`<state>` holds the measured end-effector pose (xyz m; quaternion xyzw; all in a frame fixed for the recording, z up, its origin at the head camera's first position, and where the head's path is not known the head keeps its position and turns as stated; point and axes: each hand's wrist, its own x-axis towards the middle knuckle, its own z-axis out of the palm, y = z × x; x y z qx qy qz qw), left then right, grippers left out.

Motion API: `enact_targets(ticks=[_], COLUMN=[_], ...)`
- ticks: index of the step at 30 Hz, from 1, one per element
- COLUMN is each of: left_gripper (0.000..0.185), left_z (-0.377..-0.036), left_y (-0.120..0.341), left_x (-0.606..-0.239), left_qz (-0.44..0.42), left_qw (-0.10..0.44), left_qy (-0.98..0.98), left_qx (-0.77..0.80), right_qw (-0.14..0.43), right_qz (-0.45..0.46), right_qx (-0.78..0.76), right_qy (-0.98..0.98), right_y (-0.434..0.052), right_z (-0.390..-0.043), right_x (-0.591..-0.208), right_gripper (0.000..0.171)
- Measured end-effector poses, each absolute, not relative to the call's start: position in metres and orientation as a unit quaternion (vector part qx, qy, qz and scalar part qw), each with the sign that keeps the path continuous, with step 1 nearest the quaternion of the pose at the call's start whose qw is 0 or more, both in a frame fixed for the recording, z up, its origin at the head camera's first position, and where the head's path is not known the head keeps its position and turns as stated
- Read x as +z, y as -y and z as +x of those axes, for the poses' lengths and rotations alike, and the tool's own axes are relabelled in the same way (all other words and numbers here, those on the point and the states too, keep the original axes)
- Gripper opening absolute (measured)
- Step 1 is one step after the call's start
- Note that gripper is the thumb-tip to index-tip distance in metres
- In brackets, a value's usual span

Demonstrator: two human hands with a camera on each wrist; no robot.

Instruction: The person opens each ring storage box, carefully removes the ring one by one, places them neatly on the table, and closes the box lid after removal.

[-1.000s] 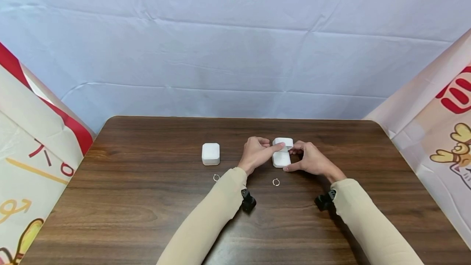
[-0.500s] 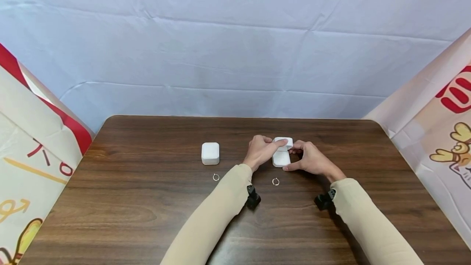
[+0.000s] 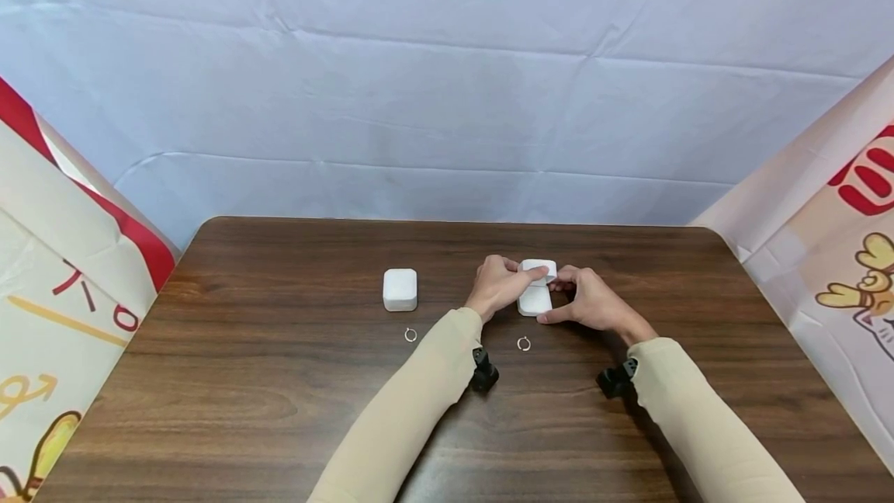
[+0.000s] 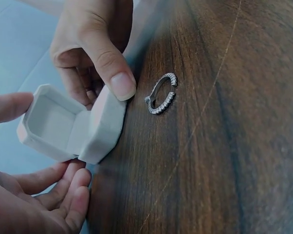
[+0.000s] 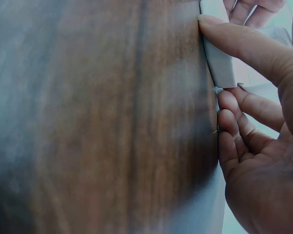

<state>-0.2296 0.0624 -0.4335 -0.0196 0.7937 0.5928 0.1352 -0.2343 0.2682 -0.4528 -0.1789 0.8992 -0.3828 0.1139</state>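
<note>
Open ring box (image 3: 535, 289) sits on the bench (image 3: 279, 410) right of centre, lid hinged back away from the person, base toward them. Barely any change over the last second: the box has slid slightly away from the person and looks a bit more closed-in by the fingers; both hands have stayed on it. Left forearm has crept forward and right.

Left hand (image 3: 497, 284): thumb and fingers pinching the lid end. The left wrist view shows the padded inside of the box (image 4: 54, 119) empty. Right hand (image 3: 592, 303): thumb pressed on the base's near corner, fingers curled at its right side, so it is bracing the box.

Ring (image 3: 524, 344) lies untouched on the bench just in front of the box; ring (image 4: 162, 92) is close to the right thumb, not touching.

Read: the box is only being opened or steadied, ring not loaded.

Further left: closed ring box (image 3: 400, 289) with a second ring (image 3: 410, 334) in front, both untouched.
</note>
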Motion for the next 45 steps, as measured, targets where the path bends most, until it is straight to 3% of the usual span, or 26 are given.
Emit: enact_targets(ticks=[26, 45], left_gripper=[0.048, 0.049], left_z=[-0.2313, -0.2317], left_y=[-0.0593, -0.0528], left_x=[-0.4386, -0.4431], left_qz=[0.011, 0.097], left_qw=[0.146, 0.114], left_qy=[-0.769, -0.82], left_qx=[0.622, 0.552], right_qw=[0.116, 0.128], right_qz=[-0.184, -0.191], right_qx=[-0.385, -0.381], right_qy=[-0.897, -0.895], right_y=[-0.2672, -0.2684], right_z=[-0.232, -0.2359], right_x=[-0.45, -0.4514], right_gripper=[0.044, 0.048])
